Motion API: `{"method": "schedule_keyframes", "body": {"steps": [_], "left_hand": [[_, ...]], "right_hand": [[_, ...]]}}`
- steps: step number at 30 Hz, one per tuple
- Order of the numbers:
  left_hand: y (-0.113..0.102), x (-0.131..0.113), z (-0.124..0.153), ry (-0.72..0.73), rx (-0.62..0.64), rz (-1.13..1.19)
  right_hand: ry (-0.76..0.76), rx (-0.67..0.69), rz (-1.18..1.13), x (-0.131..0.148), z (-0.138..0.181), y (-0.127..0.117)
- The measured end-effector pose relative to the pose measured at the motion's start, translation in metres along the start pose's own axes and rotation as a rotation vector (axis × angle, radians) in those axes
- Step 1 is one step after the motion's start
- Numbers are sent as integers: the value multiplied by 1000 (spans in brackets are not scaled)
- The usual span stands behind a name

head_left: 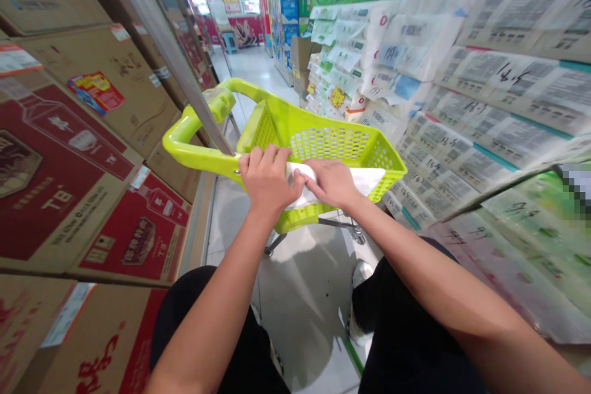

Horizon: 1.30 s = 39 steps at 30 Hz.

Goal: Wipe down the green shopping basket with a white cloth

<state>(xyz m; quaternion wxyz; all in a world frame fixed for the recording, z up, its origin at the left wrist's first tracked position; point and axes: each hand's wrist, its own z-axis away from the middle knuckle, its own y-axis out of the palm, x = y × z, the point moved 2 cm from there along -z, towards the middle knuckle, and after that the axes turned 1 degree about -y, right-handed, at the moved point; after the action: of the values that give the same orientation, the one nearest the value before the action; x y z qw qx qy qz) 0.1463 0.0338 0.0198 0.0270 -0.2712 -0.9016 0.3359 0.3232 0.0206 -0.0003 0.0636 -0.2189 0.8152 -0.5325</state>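
Observation:
A lime-green plastic shopping trolley basket (330,126) stands in front of me, with a slotted side and a looped handle (198,160) at its left. Over its near rim lies a white sheet (369,181), which looks like a wipe or cloth. My left hand (268,178) is closed over the rim beside the handle, its thumb against the sheet's left end. Just to its right, my right hand (331,183) presses the sheet to the rim with curled fingers, its thumb near the left one. The undersides of both grips are hidden.
Stacked cartons (87,160) line the left side, behind a metal post (173,43). Plastic-wrapped paper packs (498,80) rise on the right. The tiled floor (295,295) runs under the trolley and along the aisle; a blue stool (229,42) stands farther off.

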Motion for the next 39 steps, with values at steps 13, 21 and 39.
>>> {"method": "schedule_keyframes", "body": {"steps": [13, 21, 39], "left_hand": [[0, 21, -1, -44, 37, -8], [5, 13, -4, -57, -15, -40], [0, 21, -4, -15, -2, -32]], "right_hand": [[333, 132, 219, -48, 12, -6], [528, 59, 266, -73, 24, -11], [-87, -65, 53, 2, -2, 10]]}}
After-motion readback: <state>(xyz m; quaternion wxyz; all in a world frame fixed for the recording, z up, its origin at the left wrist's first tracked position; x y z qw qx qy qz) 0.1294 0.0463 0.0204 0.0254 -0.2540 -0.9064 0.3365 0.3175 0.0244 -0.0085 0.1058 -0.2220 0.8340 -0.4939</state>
